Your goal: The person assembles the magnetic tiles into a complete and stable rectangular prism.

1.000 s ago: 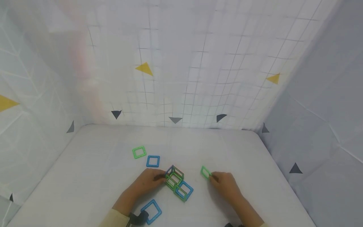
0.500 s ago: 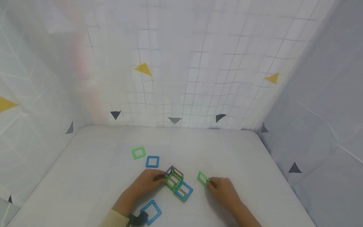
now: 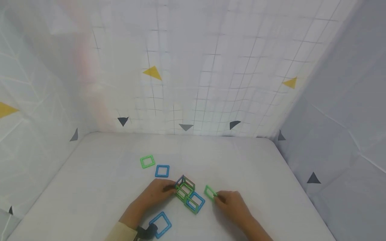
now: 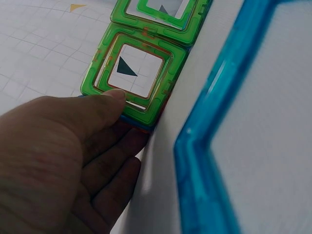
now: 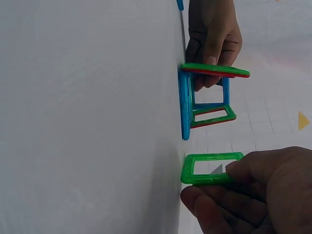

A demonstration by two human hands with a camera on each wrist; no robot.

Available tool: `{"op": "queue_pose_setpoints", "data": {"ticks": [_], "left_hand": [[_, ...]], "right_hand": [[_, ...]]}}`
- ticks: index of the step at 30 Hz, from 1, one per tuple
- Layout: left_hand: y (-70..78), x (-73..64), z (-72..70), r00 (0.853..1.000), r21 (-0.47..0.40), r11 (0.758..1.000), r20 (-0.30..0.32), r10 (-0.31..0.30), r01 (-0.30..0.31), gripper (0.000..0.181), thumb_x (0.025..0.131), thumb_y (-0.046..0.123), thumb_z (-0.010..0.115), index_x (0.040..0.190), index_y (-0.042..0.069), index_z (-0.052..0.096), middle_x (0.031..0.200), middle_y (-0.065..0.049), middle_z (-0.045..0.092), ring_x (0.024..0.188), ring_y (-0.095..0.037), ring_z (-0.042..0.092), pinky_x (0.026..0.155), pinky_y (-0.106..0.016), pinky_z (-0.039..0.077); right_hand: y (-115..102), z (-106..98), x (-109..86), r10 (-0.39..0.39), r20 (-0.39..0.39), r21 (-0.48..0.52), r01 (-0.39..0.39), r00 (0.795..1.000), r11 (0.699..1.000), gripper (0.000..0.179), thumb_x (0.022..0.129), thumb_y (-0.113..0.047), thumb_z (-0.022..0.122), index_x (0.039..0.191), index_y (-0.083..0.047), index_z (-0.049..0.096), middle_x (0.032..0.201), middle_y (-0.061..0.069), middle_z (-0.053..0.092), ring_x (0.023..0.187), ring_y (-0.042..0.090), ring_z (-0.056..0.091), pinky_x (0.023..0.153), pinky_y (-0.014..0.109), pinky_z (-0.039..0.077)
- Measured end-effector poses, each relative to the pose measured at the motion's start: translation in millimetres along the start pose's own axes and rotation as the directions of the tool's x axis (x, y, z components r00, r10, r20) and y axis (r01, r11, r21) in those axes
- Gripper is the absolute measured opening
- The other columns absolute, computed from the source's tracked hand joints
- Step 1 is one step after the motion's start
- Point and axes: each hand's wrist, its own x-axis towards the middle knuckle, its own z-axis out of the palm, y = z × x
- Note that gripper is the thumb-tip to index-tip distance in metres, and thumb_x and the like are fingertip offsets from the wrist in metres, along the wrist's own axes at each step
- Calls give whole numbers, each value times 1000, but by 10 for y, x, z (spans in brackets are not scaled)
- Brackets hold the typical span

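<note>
At the middle of the table my left hand (image 3: 156,194) holds a small structure of square magnetic tiles (image 3: 182,195) by its left side. In the left wrist view its thumb presses on a green tile (image 4: 96,73), with the fingers behind. The structure has green, blue and red-edged frames standing up, and a blue tile (image 3: 201,205) lies flat at its right. My right hand (image 3: 233,207) pinches a single green magnetic tile (image 5: 188,170) between thumb and fingers. That tile is tilted up, a short gap to the right of the structure.
Loose on the white table (image 3: 256,160) lie a green tile (image 3: 149,166) and a blue tile (image 3: 162,176) behind my left hand. Another blue tile (image 3: 165,231) lies in front, partly under the left wrist's dark strap device (image 3: 147,232). White sheeting walls the table in.
My right hand has moved left and a little nearer the front, carrying the green tile closer to the structure. The left hand and the structure stay in place.
</note>
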Motion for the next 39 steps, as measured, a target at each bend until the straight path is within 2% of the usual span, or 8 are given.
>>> {"op": "queue_pose_setpoints", "data": {"ticks": [7,14,20,24,29,39], "left_hand": [[-2,3,5,1000,-8,1000,-1,0,0,26,84,47,55,106,35,63,93,21,62,82,-1,56,77,-25,50],[6,1,4,1000,3,1000,-8,-10,10,27,84,48,55,108,35,62,95,22,62,86,0,56,82,-30,50],[27,-6,-1,1000,25,1000,-17,-11,11,26,85,46,55,108,36,61,96,22,62,89,1,56,85,-32,49],[24,-15,-3,1000,22,1000,-17,-1,1,27,85,47,54,108,36,61,95,21,63,89,1,56,85,-32,49],[22,-23,2,1000,15,1000,-12,-24,24,27,84,48,54,108,36,61,96,21,63,91,1,56,86,-34,49],[23,-11,1,1000,24,1000,-19,15,-14,26,85,45,55,108,35,62,95,22,62,91,1,56,85,-32,49]], "right_hand": [[-26,39,1,-72,12,46,72,997,996,12,83,-22,62,87,-16,71,76,-10,68,57,-1,52,53,16,46],[-61,66,22,-99,31,14,98,995,995,12,83,-25,62,87,-18,71,74,-12,67,58,-3,53,55,16,47],[-95,76,28,-78,69,28,77,995,997,13,83,-27,61,89,-19,71,78,-11,67,61,-2,54,57,18,48],[-114,85,37,-111,59,39,108,992,993,13,84,-26,61,88,-18,70,78,-10,68,61,-4,54,57,17,48],[-145,87,42,-130,57,52,127,990,991,11,84,-24,62,86,-17,70,74,-11,67,59,-3,54,55,17,47],[-179,135,64,-117,52,55,114,992,992,13,84,-27,62,87,-17,71,77,-13,67,65,-3,56,59,19,49]]}}
